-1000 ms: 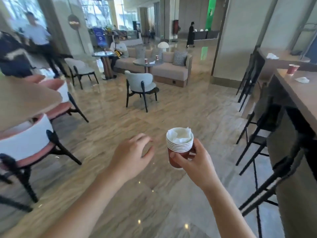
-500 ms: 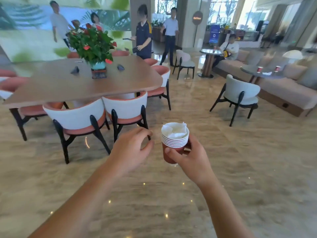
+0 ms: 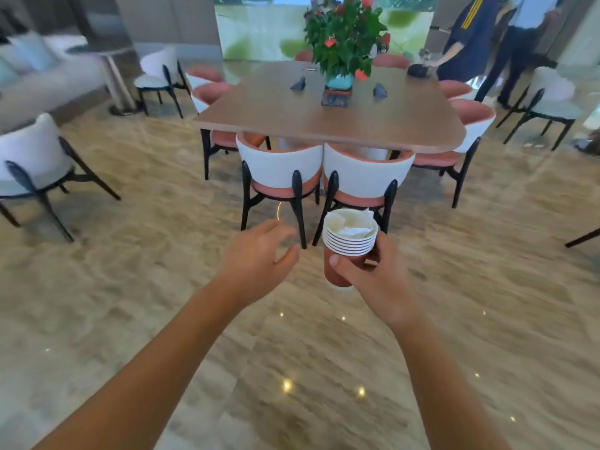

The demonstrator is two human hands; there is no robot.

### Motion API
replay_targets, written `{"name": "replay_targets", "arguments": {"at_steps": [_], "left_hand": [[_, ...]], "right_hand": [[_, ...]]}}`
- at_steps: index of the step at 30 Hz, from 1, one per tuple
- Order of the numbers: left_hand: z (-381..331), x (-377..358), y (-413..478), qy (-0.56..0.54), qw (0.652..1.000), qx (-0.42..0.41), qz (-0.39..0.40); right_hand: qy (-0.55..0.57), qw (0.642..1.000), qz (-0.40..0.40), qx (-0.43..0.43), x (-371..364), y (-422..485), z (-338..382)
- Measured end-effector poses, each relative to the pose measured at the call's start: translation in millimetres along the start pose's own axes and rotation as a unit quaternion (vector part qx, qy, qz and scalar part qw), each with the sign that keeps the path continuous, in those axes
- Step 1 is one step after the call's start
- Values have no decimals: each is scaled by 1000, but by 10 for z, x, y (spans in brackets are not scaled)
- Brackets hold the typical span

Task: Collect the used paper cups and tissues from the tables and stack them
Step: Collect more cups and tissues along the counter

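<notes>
So the person's standing out on the marble floor with a stack of paper cups [image 3: 350, 245] gripped in the right hand [image 3: 373, 274], thumb across the red side of the bottom cup and fingers wrapped round the back. There's crumpled tissue [image 3: 352, 224] stuffed in the top cup, poking a bit over the rim. The left hand [image 3: 256, 259] is empty, fingers loosely curled, hanging in the air just beside the stack but not touching it. Straight ahead is the big wooden table [image 3: 324, 121] with the flower pot [image 3: 341, 82] in the middle, and honestly I can't spot any cups on it from here, just a couple of small dark things I can't make out. My guess is this is the carry-and-scan bit between tables. To do it well I'd keep the stack upright and held low like that so the tissue doesn't flop out, keep the free hand ready to grab, and go around the white-backed chairs [image 3: 321, 172] rather than reaching over them.
</notes>
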State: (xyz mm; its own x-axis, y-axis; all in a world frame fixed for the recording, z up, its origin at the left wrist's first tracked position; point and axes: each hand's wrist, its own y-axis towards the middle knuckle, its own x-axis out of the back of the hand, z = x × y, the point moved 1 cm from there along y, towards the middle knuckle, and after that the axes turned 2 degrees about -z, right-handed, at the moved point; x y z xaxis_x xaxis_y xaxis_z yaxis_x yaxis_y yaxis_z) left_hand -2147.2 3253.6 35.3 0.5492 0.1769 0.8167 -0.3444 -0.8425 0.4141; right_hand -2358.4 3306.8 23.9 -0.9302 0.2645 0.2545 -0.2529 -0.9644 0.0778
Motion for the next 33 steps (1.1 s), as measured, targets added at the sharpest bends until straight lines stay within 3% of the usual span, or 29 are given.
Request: {"name": "replay_targets", "arguments": {"at_steps": [7,23,33], "left_hand": [[-531,-220,-53,19,999,16,-23],[-2984,-2004,996,-94,981,-151,82],[-4055,-3226,2042,-165,949,-227,141]], "right_hand": [[13,1000,27,10,579,-5,-126],[-59,972,-219,-51,3482,-332,-944],[-101,933,-335,-89,4783,201,-1379]]}}
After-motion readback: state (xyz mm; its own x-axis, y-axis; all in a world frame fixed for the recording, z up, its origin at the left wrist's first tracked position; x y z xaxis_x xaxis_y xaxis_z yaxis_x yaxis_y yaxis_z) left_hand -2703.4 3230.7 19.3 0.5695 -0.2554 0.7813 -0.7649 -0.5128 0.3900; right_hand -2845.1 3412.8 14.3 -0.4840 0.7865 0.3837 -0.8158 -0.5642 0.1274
